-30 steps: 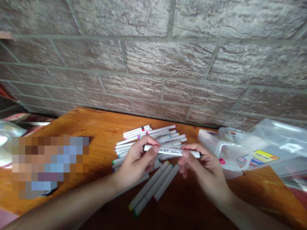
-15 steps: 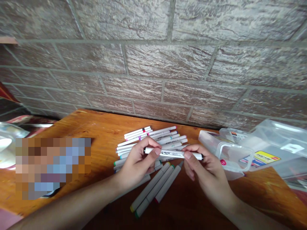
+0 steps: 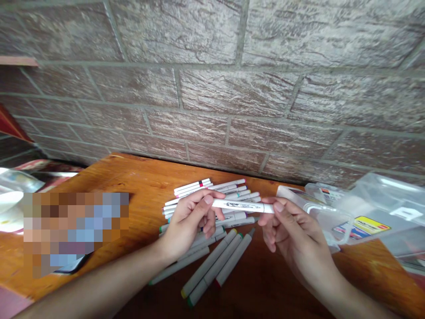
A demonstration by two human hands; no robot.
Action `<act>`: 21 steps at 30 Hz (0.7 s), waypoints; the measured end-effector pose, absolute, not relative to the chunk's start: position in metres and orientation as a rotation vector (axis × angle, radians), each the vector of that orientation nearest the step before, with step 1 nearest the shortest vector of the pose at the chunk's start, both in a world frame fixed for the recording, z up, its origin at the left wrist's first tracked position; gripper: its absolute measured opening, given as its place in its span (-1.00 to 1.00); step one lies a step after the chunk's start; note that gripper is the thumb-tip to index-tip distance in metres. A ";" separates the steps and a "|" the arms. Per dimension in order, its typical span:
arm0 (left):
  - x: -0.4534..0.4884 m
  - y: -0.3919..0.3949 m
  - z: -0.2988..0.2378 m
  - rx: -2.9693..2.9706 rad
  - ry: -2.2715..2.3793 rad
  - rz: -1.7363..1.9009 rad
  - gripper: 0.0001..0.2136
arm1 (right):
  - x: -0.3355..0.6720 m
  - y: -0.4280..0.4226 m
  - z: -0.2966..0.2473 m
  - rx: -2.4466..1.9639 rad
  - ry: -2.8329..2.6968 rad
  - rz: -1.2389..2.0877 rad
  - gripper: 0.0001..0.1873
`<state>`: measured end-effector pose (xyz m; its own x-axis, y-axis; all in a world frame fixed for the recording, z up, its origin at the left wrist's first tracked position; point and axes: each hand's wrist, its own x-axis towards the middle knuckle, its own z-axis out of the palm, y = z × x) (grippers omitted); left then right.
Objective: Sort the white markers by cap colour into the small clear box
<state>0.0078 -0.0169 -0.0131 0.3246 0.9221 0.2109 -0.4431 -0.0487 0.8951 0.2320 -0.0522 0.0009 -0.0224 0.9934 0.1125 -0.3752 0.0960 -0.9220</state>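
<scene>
**A slim white plastic marker [image 3: 237,205], pinched at both ends**

In the centre of the frame the left hand [image 3: 191,219] and the right hand [image 3: 297,228] stand apart, each clamping one end of this single smooth, round barrel between thumb and fingers. It slopes slightly down to the right, dark print along its side, above a wooden table [image 3: 142,175] with a glossy orange-brown grain.

Below it, at lower centre, three thick pale marker barrels [image 3: 212,266] lie slantwise side by side – one yellow-ended, one green-ended, one red-ended. Behind the hands spreads a heap of slender white markers [image 3: 229,184] with coloured bands and tips (too overlapped to count).

At right stand a big clear plastic box [image 3: 403,199] bearing one yellow label [image 3: 373,226], and a smaller clear plastic tub [image 3: 288,193] with a rounded rim, partly behind the right hand. Lower left, pixel blocks hide most of a flat, dark-edged object [image 3: 71,265]. The upper frame is all wall [image 3: 206,88] – rough, furrowed grey-brown rectangular blocks with grey joints.
</scene>
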 end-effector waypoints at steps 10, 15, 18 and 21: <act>0.007 -0.018 -0.012 1.068 0.464 1.230 -0.72 | 0.229 -0.057 0.010 -0.806 -0.910 1.368 -0.72; 0.005 -0.019 -0.016 1.223 0.581 1.237 -0.70 | 0.229 -0.056 0.004 -0.828 -0.973 1.321 -0.68; 0.005 -0.018 -0.017 1.304 0.638 1.238 -0.70 | 0.229 -0.055 0.001 -0.864 -1.038 1.278 -0.69; 0.006 -0.019 -0.017 1.342 0.649 1.241 -0.73 | 0.230 -0.055 0.000 -0.886 -1.096 1.236 -0.71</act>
<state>0.0060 -0.0187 -0.0171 0.2908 0.9117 0.2902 -0.2814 -0.2084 0.9367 0.2296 -0.0546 0.0000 -0.0087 0.9881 0.1534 -0.2703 0.1453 -0.9517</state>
